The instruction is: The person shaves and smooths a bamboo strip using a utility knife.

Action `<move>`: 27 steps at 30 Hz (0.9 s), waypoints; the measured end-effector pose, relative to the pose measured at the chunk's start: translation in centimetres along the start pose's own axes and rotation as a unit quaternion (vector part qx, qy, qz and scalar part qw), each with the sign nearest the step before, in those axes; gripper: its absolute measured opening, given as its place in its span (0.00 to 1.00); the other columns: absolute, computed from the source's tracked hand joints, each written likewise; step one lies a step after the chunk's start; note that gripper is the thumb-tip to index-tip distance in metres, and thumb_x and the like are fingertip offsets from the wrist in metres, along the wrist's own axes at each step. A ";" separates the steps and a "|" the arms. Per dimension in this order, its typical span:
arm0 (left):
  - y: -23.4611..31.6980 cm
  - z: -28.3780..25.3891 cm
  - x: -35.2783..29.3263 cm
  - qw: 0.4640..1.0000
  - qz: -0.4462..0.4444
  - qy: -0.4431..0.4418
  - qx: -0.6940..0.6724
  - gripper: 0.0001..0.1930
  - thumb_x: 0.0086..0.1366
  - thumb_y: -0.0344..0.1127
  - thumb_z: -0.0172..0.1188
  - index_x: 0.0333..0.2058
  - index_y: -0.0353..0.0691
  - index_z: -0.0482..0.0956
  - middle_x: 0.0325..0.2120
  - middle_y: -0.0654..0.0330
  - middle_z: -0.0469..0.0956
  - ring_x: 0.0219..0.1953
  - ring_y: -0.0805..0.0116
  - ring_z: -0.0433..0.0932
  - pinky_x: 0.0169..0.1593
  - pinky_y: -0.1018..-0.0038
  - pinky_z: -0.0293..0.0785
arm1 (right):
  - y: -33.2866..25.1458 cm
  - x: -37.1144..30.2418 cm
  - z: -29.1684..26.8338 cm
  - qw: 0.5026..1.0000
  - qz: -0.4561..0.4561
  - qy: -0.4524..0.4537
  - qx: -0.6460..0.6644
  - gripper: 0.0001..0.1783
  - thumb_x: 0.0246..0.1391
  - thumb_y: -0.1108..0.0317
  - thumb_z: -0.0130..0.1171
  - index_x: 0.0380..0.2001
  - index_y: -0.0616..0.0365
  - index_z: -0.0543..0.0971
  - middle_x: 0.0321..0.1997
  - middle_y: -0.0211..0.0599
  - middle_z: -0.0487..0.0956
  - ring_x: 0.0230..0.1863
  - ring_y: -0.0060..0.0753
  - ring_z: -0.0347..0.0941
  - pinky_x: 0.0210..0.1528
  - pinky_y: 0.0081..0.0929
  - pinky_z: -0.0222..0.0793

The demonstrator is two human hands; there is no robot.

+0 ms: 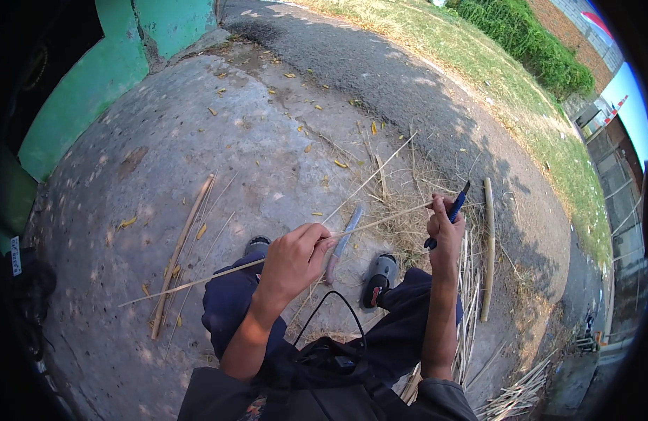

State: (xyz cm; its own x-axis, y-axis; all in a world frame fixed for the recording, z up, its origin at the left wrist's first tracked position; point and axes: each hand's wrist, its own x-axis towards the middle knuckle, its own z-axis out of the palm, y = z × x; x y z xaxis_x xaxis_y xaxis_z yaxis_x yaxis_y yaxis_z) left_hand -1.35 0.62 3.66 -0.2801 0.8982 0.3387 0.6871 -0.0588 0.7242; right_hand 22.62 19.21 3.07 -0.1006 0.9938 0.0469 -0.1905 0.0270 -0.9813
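Note:
My left hand (292, 263) is closed around a thin pale bamboo strip (197, 282), whose tail runs out low to the left across my leg. From that hand the strip stretches right to my right hand (447, 231), where finger and thumb pinch its end. A blue utility knife (457, 205) is also held in my right hand, its dark blade pointing up and away. A second slender strip (375, 174) slants up from near my left hand; whether it is joined to the first I cannot tell. Between my feet lies a large knife (350, 231) with a brownish handle.
Bamboo pieces (186, 252) lie on the concrete at left, and a thicker bamboo length (488, 245) lies at right. Shavings (401, 224) litter the ground ahead. A pile of cut strips (522, 387) is at lower right. A green wall (85, 105) stands far left.

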 end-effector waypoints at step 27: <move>1.4 2.8 0.1 0.993 0.004 0.115 -0.028 0.05 0.70 0.29 0.65 0.36 0.35 0.80 0.26 0.52 0.82 0.24 0.58 0.83 0.27 0.66 0.74 | 4.1 -7.3 6.1 0.853 -0.248 -0.216 -0.405 0.16 0.73 0.59 0.56 0.36 0.60 0.71 0.19 0.52 0.73 0.23 0.62 0.75 0.26 0.50 0.65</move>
State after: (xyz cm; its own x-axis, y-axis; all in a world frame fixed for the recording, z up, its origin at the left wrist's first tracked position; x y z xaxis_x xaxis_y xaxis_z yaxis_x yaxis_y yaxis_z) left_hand 1.41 1.87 3.02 -0.4249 0.7741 0.4693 0.6534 -0.0965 0.7508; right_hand 16.62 11.42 -0.20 -0.5883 0.7101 0.3870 0.4052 0.6729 -0.6188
